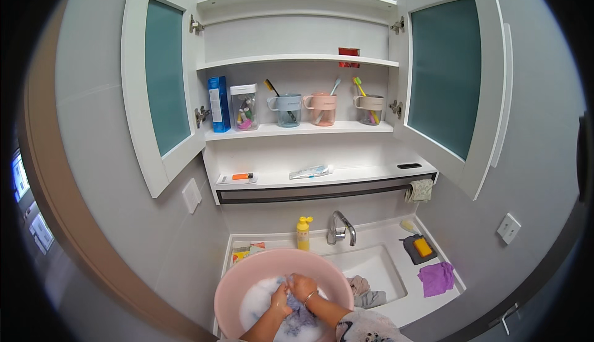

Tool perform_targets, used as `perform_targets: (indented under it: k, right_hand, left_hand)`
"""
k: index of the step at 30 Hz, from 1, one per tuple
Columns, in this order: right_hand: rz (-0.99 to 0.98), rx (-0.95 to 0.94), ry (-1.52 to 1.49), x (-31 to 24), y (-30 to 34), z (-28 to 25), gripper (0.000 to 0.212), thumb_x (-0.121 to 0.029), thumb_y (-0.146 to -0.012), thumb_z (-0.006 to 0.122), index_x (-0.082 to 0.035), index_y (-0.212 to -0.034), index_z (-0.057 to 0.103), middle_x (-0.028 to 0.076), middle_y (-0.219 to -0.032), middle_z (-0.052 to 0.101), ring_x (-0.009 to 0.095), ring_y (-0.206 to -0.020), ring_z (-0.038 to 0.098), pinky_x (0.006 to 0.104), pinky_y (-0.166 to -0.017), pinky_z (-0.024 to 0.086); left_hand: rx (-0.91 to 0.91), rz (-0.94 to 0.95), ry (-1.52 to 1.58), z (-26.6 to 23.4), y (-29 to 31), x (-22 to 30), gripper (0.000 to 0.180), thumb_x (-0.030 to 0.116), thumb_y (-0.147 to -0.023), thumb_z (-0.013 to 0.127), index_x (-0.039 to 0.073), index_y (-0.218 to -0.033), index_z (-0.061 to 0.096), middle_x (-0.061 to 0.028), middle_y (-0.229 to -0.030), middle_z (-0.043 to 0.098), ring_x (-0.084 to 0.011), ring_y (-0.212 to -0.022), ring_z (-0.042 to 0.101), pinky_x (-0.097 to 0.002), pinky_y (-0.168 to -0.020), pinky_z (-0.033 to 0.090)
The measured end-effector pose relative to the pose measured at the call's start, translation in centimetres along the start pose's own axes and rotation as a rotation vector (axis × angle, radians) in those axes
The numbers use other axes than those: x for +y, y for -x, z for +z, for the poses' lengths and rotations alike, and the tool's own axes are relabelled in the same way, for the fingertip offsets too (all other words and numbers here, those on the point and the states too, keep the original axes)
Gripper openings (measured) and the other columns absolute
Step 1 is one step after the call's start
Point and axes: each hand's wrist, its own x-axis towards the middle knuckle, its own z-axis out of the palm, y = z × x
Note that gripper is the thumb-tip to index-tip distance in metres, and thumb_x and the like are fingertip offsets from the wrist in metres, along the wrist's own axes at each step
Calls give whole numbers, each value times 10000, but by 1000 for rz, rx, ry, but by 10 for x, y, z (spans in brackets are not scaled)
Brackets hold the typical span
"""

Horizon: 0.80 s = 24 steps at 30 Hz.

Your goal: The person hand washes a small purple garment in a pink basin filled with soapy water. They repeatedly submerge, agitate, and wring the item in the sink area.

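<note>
A pink basin (pixel 231 295) of foamy white water stands on the counter at the left of the sink. Inside it, my left hand (pixel 279 303) and my right hand (pixel 302 286) are close together, fingers closed on a wet bluish-grey cloth (pixel 301 318). A fold of the cloth shows between the hands, and the rest hangs into the suds (pixel 257 299). A bracelet circles my right wrist. Some fingertips are hidden in the cloth.
Right of the basin, the sink (pixel 380 268) holds crumpled cloths (pixel 369 295) beneath a chrome tap (pixel 340 227). A yellow bottle (pixel 303 233) stands behind the basin. A yellow sponge (pixel 423 247) and purple cloth (pixel 437 278) lie at right. Overhead, cabinet doors (pixel 455 156) hang open.
</note>
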Motion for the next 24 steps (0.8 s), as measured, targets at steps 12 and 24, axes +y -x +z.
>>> perform_targets:
  k: [12,24]
  right_hand:
    - [157,70,-195,25,-20,-4,376,-374,-851,461,-28,-879,604,204,-803,615,372,-738,590,421,-672,470]
    - [-194,-41,-160,-48,29,12,303,-353,-855,419,-117,-847,609,157,-730,612,326,-685,598,409,-627,476]
  left_hand:
    - [-117,-20,-708,-24,1,17,682,454,-758,618,54,-1262,391,-152,-1206,483,-254,-1033,505,-437,-840,400]
    - [19,168,44,-37,-32,2,363,384,-847,511,94,-1065,495,-100,-1066,515,-235,-972,501,-452,-793,404]
